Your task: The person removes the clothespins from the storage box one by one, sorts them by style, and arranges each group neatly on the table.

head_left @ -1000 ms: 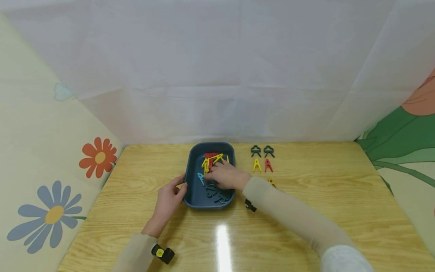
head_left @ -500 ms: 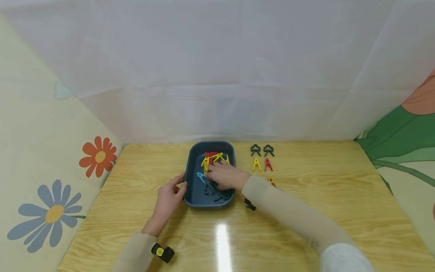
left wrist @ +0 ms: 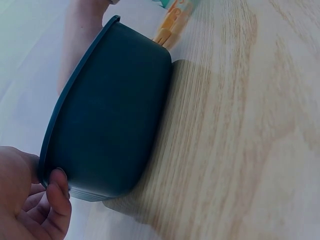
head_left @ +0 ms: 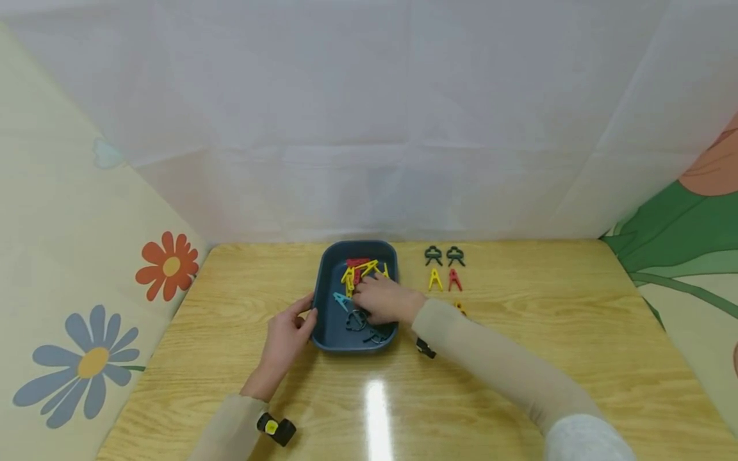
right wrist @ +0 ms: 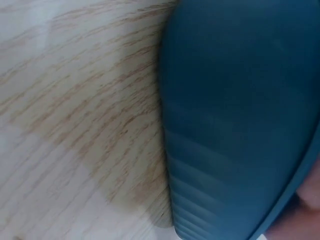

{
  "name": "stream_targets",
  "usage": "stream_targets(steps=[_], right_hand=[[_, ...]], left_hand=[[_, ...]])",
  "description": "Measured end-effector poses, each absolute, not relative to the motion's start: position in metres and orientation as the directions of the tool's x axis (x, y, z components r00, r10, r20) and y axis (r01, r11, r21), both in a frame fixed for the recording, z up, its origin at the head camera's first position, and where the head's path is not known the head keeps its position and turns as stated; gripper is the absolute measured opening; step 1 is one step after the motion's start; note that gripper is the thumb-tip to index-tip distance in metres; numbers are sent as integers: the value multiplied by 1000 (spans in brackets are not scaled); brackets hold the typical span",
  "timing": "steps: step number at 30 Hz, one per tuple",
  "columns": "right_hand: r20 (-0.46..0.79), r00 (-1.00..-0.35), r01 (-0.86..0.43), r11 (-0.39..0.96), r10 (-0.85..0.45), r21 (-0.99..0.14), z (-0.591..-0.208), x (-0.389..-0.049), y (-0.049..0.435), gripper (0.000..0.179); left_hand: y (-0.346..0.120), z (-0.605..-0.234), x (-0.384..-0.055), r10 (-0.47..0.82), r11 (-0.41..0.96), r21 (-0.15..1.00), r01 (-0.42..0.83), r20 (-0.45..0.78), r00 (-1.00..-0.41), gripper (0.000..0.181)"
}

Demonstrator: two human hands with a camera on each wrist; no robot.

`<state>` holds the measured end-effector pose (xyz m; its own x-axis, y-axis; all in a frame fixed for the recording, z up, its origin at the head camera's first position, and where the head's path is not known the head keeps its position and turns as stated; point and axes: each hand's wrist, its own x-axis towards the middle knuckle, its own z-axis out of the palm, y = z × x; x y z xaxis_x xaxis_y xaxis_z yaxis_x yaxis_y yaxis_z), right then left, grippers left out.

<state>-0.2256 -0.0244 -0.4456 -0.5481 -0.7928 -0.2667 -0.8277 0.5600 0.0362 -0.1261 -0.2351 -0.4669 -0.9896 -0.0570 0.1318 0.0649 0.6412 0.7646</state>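
In the head view, a dark blue plastic tray (head_left: 331,334) stands on the wooden table, holding several clips. My left hand (head_left: 286,336) pinches its left rim between thumb and fingers; the left wrist view shows the thumb against the outer wall (left wrist: 110,105). My right hand (head_left: 385,299) reaches over the right rim into the tray, its fingertips down among the clips and partly hidden. By those fingers lie a light blue clip (head_left: 342,301), yellow clips (head_left: 348,279) and a red clip (head_left: 357,275). Dark green round plant clips (head_left: 355,320) lie nearer the front. I cannot tell whether the right fingers pinch a clip.
Right of the tray, two dark green clips (head_left: 434,256) form a row on the table (head_left: 548,333). Below them sit a yellow clip (head_left: 435,280) and a red clip (head_left: 455,280). An orange-yellow clip (head_left: 460,308) shows partly behind the right sleeve. A white sheet hangs behind.
My right hand has drawn back slightly to the right inside the tray. The light blue clip has turned a little, and a dark green clip has shifted slightly. My left hand stays at the rim.
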Motion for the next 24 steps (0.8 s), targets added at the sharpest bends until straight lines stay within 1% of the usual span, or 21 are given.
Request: stream_targets(steps=[4, 7, 19, 24], right_hand=[[-245, -566, -817, 575, -787, 42, -443, -226, -23, 36], [-215, -579, -808, 589, -786, 23, -441, -227, -19, 35], [-74, -625, -773, 630, -777, -77, -422, -234, 7, 33], [-29, -663, -737, 659, -748, -149, -409, -238, 25, 35]], left_hand=[[-235, -468, -127, -58, 643, 763, 67, 135, -989, 41], [-236, -469, -127, -57, 645, 761, 73, 143, -988, 41], [-238, -468, -128, -69, 642, 764, 58, 133, -989, 41], [-239, -468, -128, -72, 646, 762, 53, 130, -989, 41]])
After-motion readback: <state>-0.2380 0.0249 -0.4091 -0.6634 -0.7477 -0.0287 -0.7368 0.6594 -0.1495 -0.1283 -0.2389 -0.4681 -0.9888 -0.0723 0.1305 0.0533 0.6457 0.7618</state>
